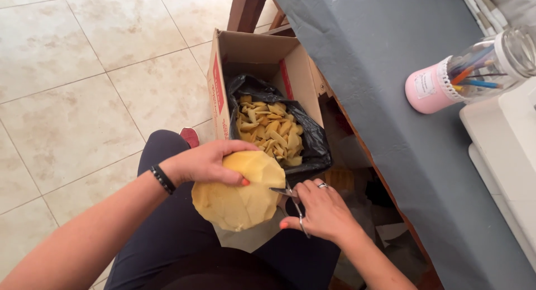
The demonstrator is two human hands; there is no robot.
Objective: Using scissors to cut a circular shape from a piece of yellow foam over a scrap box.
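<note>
My left hand (207,163) grips a large yellow rounded piece of foam-like material (240,198) from above, over my lap. My right hand (322,211) holds a pair of metal scissors (290,198), whose blades bite into the right edge of the yellow piece. Just beyond, an open cardboard box (223,78) lined with a black plastic bag (315,142) stands on the floor. The bag holds several yellow cut scraps (271,131).
A table with a grey cloth (391,72) runs along the right. On it lies a pink-based glass jar (469,72) with pencils, beside a white appliance (502,139). Beige tiled floor (84,89) lies to the left. Dark items sit under the table.
</note>
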